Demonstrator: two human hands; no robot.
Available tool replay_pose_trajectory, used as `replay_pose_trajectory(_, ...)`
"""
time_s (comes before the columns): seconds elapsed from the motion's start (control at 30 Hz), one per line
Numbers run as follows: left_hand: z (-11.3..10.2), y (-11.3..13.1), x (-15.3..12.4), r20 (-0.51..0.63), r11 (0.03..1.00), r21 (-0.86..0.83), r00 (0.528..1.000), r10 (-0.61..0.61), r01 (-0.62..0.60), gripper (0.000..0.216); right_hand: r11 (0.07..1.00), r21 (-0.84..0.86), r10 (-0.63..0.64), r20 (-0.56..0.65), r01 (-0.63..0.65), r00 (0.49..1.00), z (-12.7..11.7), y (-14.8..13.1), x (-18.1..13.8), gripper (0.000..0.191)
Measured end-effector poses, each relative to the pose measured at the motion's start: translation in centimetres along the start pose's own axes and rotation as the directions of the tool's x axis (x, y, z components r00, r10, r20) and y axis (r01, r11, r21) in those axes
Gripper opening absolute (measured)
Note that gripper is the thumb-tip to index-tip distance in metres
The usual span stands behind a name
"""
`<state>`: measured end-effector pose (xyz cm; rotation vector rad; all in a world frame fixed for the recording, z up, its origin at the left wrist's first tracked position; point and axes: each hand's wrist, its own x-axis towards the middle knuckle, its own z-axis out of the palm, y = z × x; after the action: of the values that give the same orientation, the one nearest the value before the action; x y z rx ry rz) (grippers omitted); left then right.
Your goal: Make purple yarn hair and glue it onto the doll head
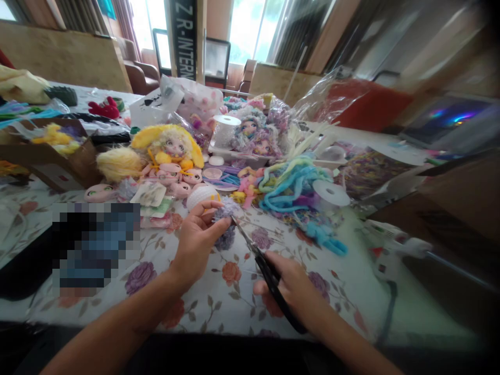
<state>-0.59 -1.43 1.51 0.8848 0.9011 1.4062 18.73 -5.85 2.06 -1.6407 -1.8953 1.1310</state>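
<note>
My left hand [199,237] pinches a fluffy grey-purple yarn tuft [226,211] above the flowered tablecloth [219,291]. My right hand [291,289] grips black-handled scissors [258,260], their blades pointing up and left with the tips touching the tuft. A second bit of purple fluff [225,239] hangs just below my left fingers. A white ball-shaped piece [201,195] lies right behind my left hand.
Behind my hands lie a yellow-haired doll [172,148], pink doll heads [99,192], blue and pastel yarn [291,185], white spools [331,194] and a cardboard box [50,153]. A glue gun [390,250] rests at right. A blurred dark object [96,245] lies at left.
</note>
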Motion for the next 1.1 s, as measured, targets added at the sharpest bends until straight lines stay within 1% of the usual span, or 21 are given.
replay_pose_trajectory(0.23, 0.1, 0.1, 0.0, -0.010, 1.000, 0.016, 1.000, 0.008, -0.008, 0.030, 0.998, 0.053, -0.015, 0.011, 0.014, 1.000, 0.2, 0.3, 0.1, 0.032)
replay_pose_trajectory(0.43, 0.1, 0.1, -0.1, 0.000, 1.000, 0.015, 1.000, 0.015, -0.015, 0.029, 0.976, 0.213, 0.032, 0.115, -0.056, 0.993, 0.3, 0.9, -0.2, 0.027)
replay_pose_trajectory(0.5, 0.0, 0.0, -0.1, -0.005, 1.000, 0.016, 1.000, 0.012, -0.012, 0.029, 0.971, 0.232, 0.032, 0.134, -0.063, 0.990, 0.3, 1.0, -0.4, 0.027)
replay_pose_trajectory(0.57, -0.1, 0.0, -0.1, -0.015, 1.000, 0.024, 1.000, 0.008, -0.007, 0.030, 0.977, 0.211, 0.011, 0.118, -0.036, 0.993, 0.3, 1.0, -0.4, 0.028)
replay_pose_trajectory(0.67, -0.1, 0.0, 0.0, -0.020, 1.000, 0.031, 1.000, 0.006, -0.005, 0.030, 0.987, 0.160, -0.029, 0.056, 0.020, 0.998, 0.2, 0.8, -0.2, 0.031)
replay_pose_trajectory(0.8, -0.1, 0.1, 0.0, -0.010, 1.000, 0.026, 1.000, 0.011, -0.011, 0.029, 0.993, 0.116, -0.040, 0.019, 0.038, 0.999, 0.2, 0.6, 0.0, 0.032)
replay_pose_trajectory(0.97, 0.0, 0.0, 0.0, -0.005, 1.000, 0.027, 1.000, 0.016, -0.016, 0.030, 0.987, 0.162, -0.010, 0.033, 0.004, 0.999, 0.6, 0.8, 0.2, 0.037)
replay_pose_trajectory(1.03, 0.0, 0.0, 0.0, 0.000, 1.000, 0.026, 1.000, 0.018, -0.018, 0.030, 0.979, 0.202, 0.021, 0.058, -0.032, 0.998, 0.8, 1.0, 0.2, 0.040)
replay_pose_trajectory(1.1, 0.0, 0.0, 0.1, 0.002, 1.000, 0.014, 1.000, 0.013, -0.013, 0.030, 0.965, 0.252, 0.049, 0.111, -0.075, 0.993, 0.9, 1.3, 0.1, 0.041)
